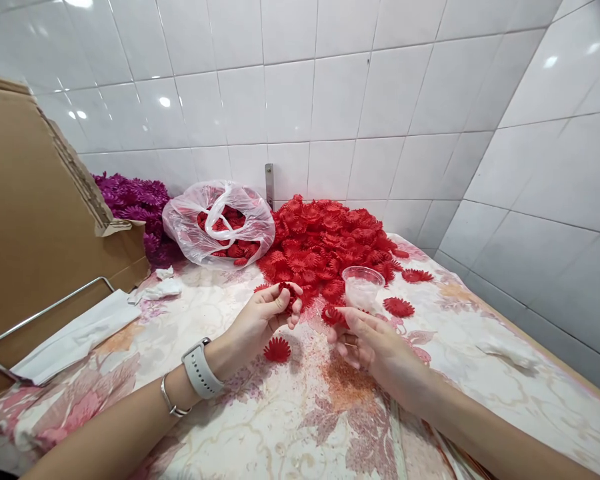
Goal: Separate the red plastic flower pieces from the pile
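My left hand (266, 313) pinches a dark red artificial flower (287, 291) between thumb and fingers, just in front of the heap. Another red artificial flower (331, 316) is held at the fingertips of my right hand (364, 338). The hands are a short way apart above the table. Below my left hand a single red flower (277, 349) lies flat on the cloth. Beyond my right hand stands a clear plastic cup (363, 287) with whitish contents I cannot make out. A large heap of red flowers (325, 240) rises behind both hands.
A tied clear plastic bag (187, 233) of red flowers sits left of the heap, with purple flowers (140, 200) behind it. A cardboard box (45, 187) stands at the left, near a metal wire frame (45, 320) and white paper (80, 340). Tiled walls (340, 100) close off the back and right.
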Tool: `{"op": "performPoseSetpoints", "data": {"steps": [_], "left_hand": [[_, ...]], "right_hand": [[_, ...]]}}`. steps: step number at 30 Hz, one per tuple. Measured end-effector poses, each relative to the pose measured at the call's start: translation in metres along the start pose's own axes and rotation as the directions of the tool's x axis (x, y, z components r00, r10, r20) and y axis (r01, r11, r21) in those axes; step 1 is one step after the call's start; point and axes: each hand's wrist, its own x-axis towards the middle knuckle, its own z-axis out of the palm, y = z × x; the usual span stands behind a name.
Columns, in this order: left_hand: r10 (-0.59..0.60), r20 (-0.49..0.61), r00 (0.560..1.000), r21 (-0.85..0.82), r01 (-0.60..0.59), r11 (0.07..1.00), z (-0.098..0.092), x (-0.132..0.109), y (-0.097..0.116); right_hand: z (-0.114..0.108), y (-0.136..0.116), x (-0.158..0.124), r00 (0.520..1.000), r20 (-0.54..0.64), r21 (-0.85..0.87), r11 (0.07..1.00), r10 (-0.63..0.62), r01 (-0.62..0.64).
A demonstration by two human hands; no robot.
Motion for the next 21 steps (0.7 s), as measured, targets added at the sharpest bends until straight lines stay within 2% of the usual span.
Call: {"op": "performPoseSetpoints", "data": {"steps": [4,7,9,13,16,19,21], "left_hand": [[0.009,0.039,0.999,0.056,-0.011,0.998,0.001,-0.002,0.003],[0.011,0.010,1.000,0.071,-0.012,0.997,0.002,0.000,0.006],[0.002,-0.011,1.000,0.038,-0.001,0.999,0.001,0.003,0.006],[0.017,-0.082,0.996,-0.102,-0.025,0.995,-0.003,0.011,0.005],[0.035,-0.173,0.984,-0.163,-0.064,0.985,-0.007,0.015,0.004],[0.012,-0.235,0.972,-0.176,-0.055,0.983,-0.008,0.016,0.004],[0.002,-0.237,0.972,-0.182,-0.047,0.982,-0.008,0.015,0.004]], "right_hand": [[0.000,-0.001,-0.002,0.999,-0.053,-0.075,0.997,-0.010,0.006],[0.000,-0.004,-0.004,0.988,-0.112,-0.316,0.946,-0.110,0.070],[0.001,-0.006,-0.006,0.973,-0.102,-0.496,0.859,-0.206,0.130],[0.004,-0.009,-0.011,0.960,0.038,-0.742,0.636,-0.279,0.214],[0.007,-0.009,-0.014,0.944,0.189,-0.821,0.483,-0.271,0.303],[0.007,-0.009,-0.015,0.925,0.274,-0.852,0.380,-0.262,0.360],[0.007,-0.008,-0.015,0.923,0.289,-0.858,0.358,-0.254,0.367]]}}
